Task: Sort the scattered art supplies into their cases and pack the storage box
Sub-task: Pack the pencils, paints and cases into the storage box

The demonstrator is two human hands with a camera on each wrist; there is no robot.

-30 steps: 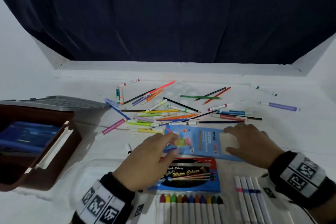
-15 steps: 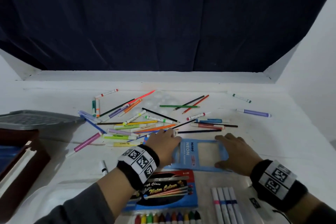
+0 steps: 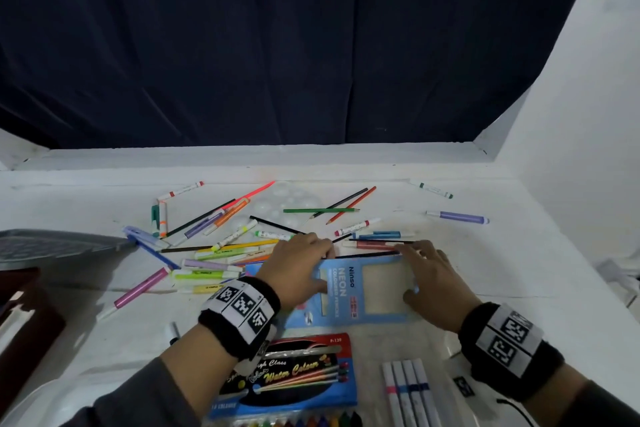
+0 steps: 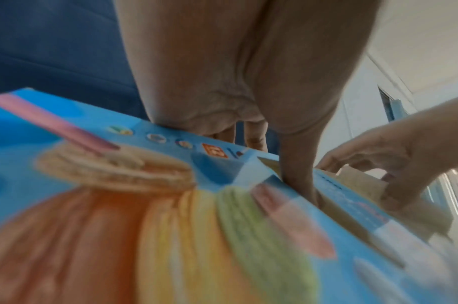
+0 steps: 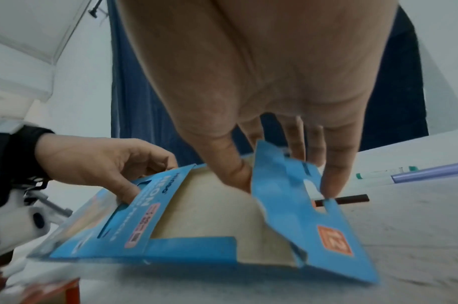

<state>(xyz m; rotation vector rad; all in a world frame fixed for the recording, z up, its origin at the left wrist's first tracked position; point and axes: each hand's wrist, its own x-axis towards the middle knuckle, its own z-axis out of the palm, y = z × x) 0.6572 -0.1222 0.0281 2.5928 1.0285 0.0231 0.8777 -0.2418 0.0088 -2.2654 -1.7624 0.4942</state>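
Two hands on blue pencil box point(image 3: 349, 291), flat on table point(image 3: 519, 270) at 6 o'clock of scattered pencils point(image 3: 242, 239). Left hand point(image 3: 298, 267) pinches box's 9 o'clock end. Right hand point(image 3: 429, 274) grips 3 o'clock end, thumb inside open flap point(image 5: 300, 205). Risk: thin card flap tears or creases if pried hard; box slides into pile.

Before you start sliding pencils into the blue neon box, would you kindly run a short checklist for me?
1. Neon pencil box held: ok, left hand and right hand both grip it.
2. Flap open: ok, right thumb sits inside the opening.
3. Box empty: cannot tell; only pale lining shows.
4. Loose pencils nearby: ok, scattered just beyond the box.
5. A hand free to pick: not ok.
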